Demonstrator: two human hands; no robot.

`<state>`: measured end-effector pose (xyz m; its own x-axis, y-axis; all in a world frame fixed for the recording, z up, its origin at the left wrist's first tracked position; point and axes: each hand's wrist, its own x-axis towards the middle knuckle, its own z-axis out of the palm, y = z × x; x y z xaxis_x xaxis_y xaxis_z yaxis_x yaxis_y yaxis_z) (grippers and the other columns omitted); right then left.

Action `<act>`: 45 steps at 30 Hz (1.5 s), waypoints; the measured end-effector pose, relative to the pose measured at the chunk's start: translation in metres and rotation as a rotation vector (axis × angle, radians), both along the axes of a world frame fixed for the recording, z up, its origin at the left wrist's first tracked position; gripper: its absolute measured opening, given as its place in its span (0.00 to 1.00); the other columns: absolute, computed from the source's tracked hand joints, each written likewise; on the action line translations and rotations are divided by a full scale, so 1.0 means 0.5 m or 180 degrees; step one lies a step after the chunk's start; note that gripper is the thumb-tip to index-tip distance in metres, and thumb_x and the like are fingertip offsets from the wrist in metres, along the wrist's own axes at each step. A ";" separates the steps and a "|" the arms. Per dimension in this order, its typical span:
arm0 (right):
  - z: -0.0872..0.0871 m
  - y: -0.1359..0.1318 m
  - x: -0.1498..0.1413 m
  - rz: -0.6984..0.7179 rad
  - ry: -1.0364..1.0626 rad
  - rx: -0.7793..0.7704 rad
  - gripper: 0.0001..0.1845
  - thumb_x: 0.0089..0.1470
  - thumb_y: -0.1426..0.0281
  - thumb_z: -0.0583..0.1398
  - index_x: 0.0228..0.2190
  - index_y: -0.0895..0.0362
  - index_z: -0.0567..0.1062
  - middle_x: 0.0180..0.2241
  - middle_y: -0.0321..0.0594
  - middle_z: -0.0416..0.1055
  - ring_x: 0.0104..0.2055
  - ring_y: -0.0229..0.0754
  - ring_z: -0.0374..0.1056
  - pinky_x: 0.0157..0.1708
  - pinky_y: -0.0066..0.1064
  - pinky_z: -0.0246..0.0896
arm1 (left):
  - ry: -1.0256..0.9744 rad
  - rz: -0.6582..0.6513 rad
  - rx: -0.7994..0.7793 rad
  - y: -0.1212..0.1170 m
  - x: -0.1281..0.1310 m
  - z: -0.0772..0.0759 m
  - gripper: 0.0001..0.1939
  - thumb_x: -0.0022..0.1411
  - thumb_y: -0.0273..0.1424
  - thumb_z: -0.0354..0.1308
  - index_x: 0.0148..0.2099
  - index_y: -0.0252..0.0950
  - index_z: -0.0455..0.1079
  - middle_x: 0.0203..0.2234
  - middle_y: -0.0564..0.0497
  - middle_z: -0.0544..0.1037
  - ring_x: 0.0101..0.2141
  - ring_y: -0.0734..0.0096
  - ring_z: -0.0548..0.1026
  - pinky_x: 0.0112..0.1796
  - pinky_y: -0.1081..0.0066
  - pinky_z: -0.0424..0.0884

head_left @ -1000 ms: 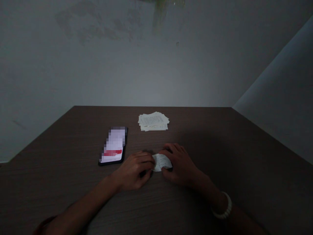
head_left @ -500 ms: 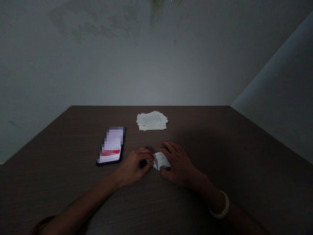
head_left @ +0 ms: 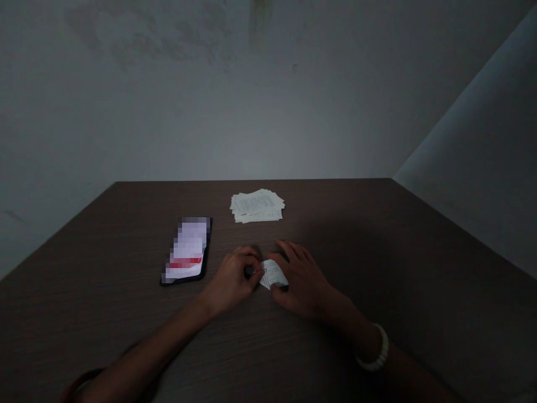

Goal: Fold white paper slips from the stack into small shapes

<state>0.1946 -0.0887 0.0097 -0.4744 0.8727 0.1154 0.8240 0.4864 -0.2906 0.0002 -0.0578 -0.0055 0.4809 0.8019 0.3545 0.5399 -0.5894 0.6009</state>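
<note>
A small piece of printed paper (head_left: 274,273) lies on the table between my hands, curved and apparently folded at its left end. My left hand (head_left: 235,276) pinches that left end between thumb and forefinger. From the other side, my right hand (head_left: 304,280) holds the paper's right part, its thumb at the near edge and its fingers arched over the far edge. The right fingers and palm hide the rest of the sheet. A pale beaded bracelet (head_left: 380,352) circles my right wrist.
Beyond my hands lies a loose stack of printed paper pieces (head_left: 257,206). To the left of my left hand a phone (head_left: 187,249) rests with its screen lit and partly blurred. The dark wooden table (head_left: 126,235) meets a grey wall (head_left: 251,123) at its far edge.
My left thumb and forefinger have closed more tightly at the paper's left end. My right hand keeps its place on the paper. The whole view has shifted slightly.
</note>
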 end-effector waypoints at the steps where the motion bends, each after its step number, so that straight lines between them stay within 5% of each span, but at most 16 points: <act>1: -0.001 0.000 0.000 0.0000 0.0010 0.0005 0.28 0.50 0.62 0.59 0.53 0.55 0.64 0.61 0.50 0.52 0.64 0.54 0.45 0.60 0.47 0.40 | -0.0002 0.0013 -0.0004 0.000 0.001 0.001 0.04 0.54 0.23 0.59 0.29 0.35 0.73 0.32 0.50 0.76 0.33 0.67 0.74 0.32 0.70 0.71; 30: -0.004 0.000 0.001 -0.0029 0.0013 0.0090 0.29 0.50 0.62 0.59 0.53 0.54 0.65 0.60 0.48 0.54 0.63 0.53 0.46 0.60 0.45 0.41 | 0.0118 0.0054 -0.0242 0.003 0.000 0.004 0.04 0.56 0.23 0.58 0.30 0.35 0.74 0.32 0.49 0.74 0.34 0.67 0.72 0.35 0.68 0.67; 38: 0.004 0.001 0.000 0.0070 0.0258 0.0279 0.28 0.47 0.63 0.61 0.50 0.57 0.67 0.53 0.49 0.61 0.57 0.53 0.53 0.56 0.43 0.47 | 0.0120 0.0043 -0.0118 0.002 -0.008 0.001 0.03 0.56 0.25 0.60 0.30 0.36 0.74 0.33 0.50 0.74 0.37 0.65 0.72 0.38 0.66 0.67; 45: -0.003 0.007 0.005 0.0357 0.0384 0.0348 0.16 0.47 0.66 0.62 0.40 0.56 0.72 0.43 0.44 0.67 0.47 0.49 0.59 0.48 0.41 0.50 | 0.0089 -0.0018 -0.0066 0.002 -0.007 0.003 0.04 0.56 0.24 0.60 0.31 0.35 0.75 0.32 0.49 0.74 0.37 0.65 0.72 0.39 0.65 0.68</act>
<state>0.1971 -0.0850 0.0080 -0.5449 0.7944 0.2685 0.7253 0.6072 -0.3244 -0.0031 -0.0566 -0.0037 0.4950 0.8062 0.3241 0.5533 -0.5801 0.5979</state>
